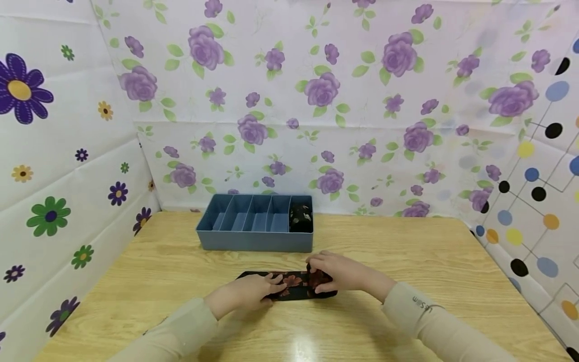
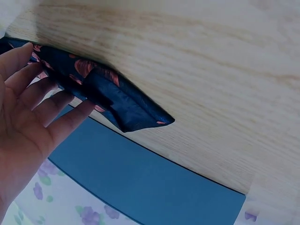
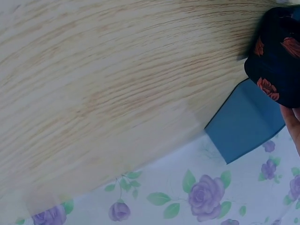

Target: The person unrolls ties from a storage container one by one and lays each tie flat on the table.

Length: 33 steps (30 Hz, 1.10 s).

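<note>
A dark necktie (image 1: pixel 296 292) with red flowers lies across the wooden table, partly rolled at its right end. My right hand (image 1: pixel 345 272) grips the folded or rolled end, its fingers and thumb curled round it. Farther left, my left hand (image 1: pixel 248 291) rests on the flat part with its fingers fairly straight. In the left wrist view the tie's pointed tip (image 2: pixel 140 112) sticks out past the fingers. The right wrist view shows the rounded bundle (image 3: pixel 274 63) at its edge, with only a bit of the right hand (image 3: pixel 293 124) visible.
Behind the hands stands a blue-grey box (image 1: pixel 258 241) with several compartments side by side. Its rightmost compartment holds a dark rolled patterned item (image 1: pixel 300 216). Flower-printed sheets (image 1: pixel 362 151) hang behind the table (image 1: pixel 398 241) and patterned ones stand at its sides.
</note>
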### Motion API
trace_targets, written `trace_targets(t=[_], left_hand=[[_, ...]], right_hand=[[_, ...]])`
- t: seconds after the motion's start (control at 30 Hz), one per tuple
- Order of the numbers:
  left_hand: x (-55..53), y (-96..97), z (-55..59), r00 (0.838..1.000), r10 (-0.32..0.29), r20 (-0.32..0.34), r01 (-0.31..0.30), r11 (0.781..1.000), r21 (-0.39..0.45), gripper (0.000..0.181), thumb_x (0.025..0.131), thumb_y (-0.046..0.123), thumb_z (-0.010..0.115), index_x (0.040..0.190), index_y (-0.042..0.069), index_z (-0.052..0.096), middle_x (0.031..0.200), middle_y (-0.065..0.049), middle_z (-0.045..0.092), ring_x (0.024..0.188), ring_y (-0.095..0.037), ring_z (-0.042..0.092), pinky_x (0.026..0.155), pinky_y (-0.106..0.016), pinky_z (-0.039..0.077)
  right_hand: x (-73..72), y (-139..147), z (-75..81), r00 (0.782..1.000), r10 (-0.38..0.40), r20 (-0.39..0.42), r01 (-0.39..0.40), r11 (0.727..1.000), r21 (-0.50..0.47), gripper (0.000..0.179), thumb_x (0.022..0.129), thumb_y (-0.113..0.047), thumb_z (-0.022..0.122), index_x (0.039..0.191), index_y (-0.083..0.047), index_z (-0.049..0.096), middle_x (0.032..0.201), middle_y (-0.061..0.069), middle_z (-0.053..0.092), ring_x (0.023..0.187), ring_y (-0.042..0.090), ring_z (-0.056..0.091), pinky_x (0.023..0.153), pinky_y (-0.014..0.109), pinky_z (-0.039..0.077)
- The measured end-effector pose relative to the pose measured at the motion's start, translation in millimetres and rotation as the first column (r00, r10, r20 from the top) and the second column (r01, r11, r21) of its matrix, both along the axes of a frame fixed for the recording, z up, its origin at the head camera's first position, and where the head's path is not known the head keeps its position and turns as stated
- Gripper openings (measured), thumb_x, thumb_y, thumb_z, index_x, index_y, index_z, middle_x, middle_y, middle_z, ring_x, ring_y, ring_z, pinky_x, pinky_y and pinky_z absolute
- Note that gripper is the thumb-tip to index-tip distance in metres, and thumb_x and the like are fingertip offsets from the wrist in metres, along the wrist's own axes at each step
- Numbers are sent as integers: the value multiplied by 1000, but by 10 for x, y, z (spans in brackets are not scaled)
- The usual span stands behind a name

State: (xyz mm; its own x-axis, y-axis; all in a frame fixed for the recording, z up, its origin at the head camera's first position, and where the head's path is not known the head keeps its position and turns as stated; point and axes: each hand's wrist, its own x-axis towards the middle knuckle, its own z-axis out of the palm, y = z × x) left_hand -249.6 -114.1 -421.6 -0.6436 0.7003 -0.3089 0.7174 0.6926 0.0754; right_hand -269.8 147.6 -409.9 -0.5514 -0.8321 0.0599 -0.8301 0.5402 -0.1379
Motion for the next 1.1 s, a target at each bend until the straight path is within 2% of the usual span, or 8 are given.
trace_targets(t=[0.1, 0.17, 0.33, 0.57, 0.7, 0.87, 1.0, 1.1], left_hand=[[-7, 19, 0, 1000, -3, 5, 3, 1000, -6, 49, 93, 27, 59, 140, 23, 47, 147, -6, 42, 65, -19, 62, 59, -22, 47], [-8, 25, 4, 1000, -2, 5, 2, 1000, -10, 49, 93, 27, 60, 140, 24, 48, 146, -6, 43, 56, -17, 58, 58, -22, 47], [-4, 25, 22, 1000, -12, -25, 11, 1000, -28, 50, 91, 29, 62, 139, 25, 49, 144, -6, 46, 81, -18, 66, 72, -26, 53], [0, 58, 44, 1000, 7, -5, -7, 1000, 1, 49, 91, 28, 63, 138, 24, 50, 144, -6, 46, 88, -21, 66, 74, -28, 54], [9, 67, 38, 1000, 12, 17, -12, 1000, 1, 51, 91, 29, 63, 139, 24, 49, 146, -6, 44, 74, -19, 65, 66, -25, 51], [14, 56, 20, 999, 18, 31, -19, 1000, 24, 52, 91, 26, 63, 140, 23, 47, 147, -7, 42, 47, -16, 51, 51, -23, 42], [13, 33, 31, 1000, 11, 16, -11, 998, 58, 49, 91, 25, 63, 138, 20, 50, 145, -8, 45, 79, -23, 66, 66, -27, 51], [18, 30, 40, 1000, 10, 4, -10, 998, 64, 49, 90, 26, 63, 137, 19, 52, 143, -9, 47, 106, -27, 63, 81, -33, 54]], right_hand=[[9, 14, 12, 1000, 7, 6, -7, 1000, 17, 31, 84, -34, 70, 104, -14, 56, 129, 10, 55, 113, 24, 55, 92, 36, 49], [15, 22, 19, 1000, 12, 5, -12, 999, 37, 32, 85, -34, 70, 107, -14, 58, 129, 10, 54, 114, 24, 54, 93, 36, 49], [16, 50, 33, 1000, 12, -3, -12, 995, 99, 37, 88, -33, 67, 119, -15, 60, 131, 9, 51, 116, 23, 52, 95, 35, 48], [13, 92, 37, 999, 20, -33, -14, 989, 149, 44, 90, -34, 64, 129, -16, 56, 129, 7, 51, 111, 22, 54, 92, 34, 50], [21, 120, 43, 999, 13, -44, -5, 983, 184, 50, 90, -35, 64, 135, -17, 52, 128, 8, 50, 108, 22, 54, 91, 35, 49], [24, 160, 45, 998, 14, -58, -3, 982, 191, 46, 90, -33, 64, 131, -15, 53, 130, 10, 49, 109, 23, 54, 93, 35, 49], [19, 182, 51, 993, 40, -108, -18, 980, 198, 44, 89, -32, 65, 127, -13, 53, 133, 12, 49, 113, 24, 53, 95, 36, 48], [19, 194, 49, 992, 38, -123, -11, 977, 214, 43, 90, -32, 65, 126, -12, 53, 138, 11, 48, 118, 25, 52, 98, 36, 47]])
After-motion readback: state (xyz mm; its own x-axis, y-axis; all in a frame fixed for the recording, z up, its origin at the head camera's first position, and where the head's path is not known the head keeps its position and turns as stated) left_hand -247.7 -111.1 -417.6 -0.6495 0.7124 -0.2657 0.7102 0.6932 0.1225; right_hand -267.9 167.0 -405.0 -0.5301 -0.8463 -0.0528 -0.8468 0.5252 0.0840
